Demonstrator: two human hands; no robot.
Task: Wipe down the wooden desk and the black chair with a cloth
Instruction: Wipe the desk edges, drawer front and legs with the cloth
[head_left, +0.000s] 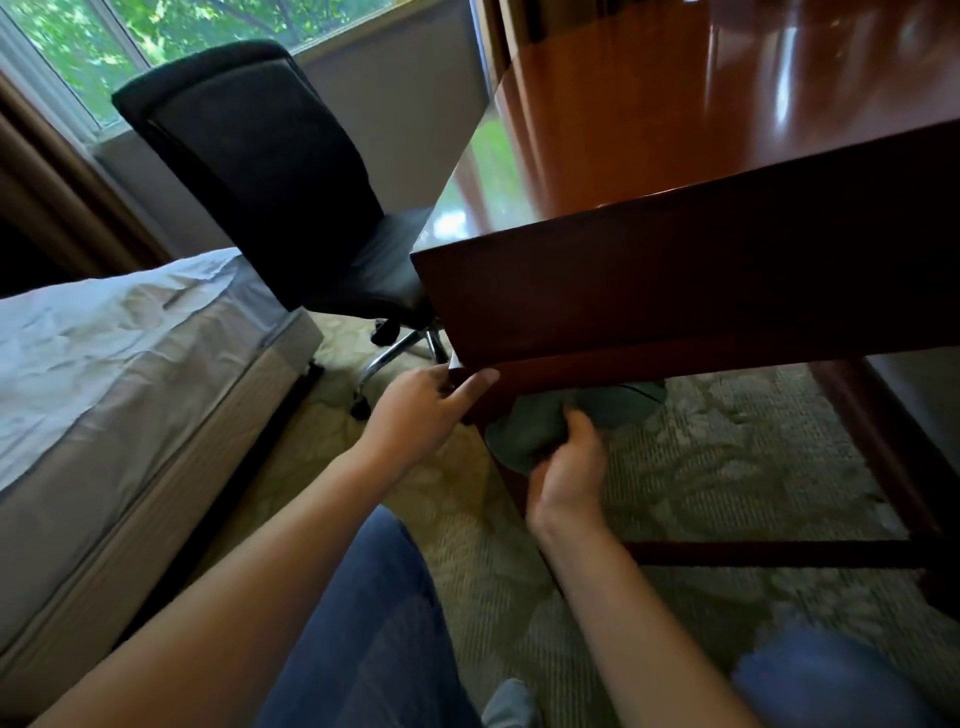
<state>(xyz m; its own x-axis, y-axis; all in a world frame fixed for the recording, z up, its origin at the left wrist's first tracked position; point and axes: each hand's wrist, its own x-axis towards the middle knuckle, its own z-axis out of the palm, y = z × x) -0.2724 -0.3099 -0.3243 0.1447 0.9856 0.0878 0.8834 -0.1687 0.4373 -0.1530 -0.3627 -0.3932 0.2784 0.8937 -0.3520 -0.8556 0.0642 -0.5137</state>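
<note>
Head view: the left hand (423, 405) grips the table (675, 291) corner; at its 4 o'clock the right hand (569, 467) clutches the cloth (530, 421) against the underside by the leg. Crouched low, the bunched cloth may skip the leg; the chair (270, 182) at 11 o'clock is untouched.

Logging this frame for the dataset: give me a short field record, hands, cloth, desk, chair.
left hand: grips the desk's lower front corner, thumb on the front face
right hand: holds the cloth, just below the desk's front edge
cloth: grey-green, bunched, partly hidden under the desk
desk: glossy red-brown wood, top bare where seen
chair: black, on castors, beyond the desk corner, untouched
bed: to the left
</note>
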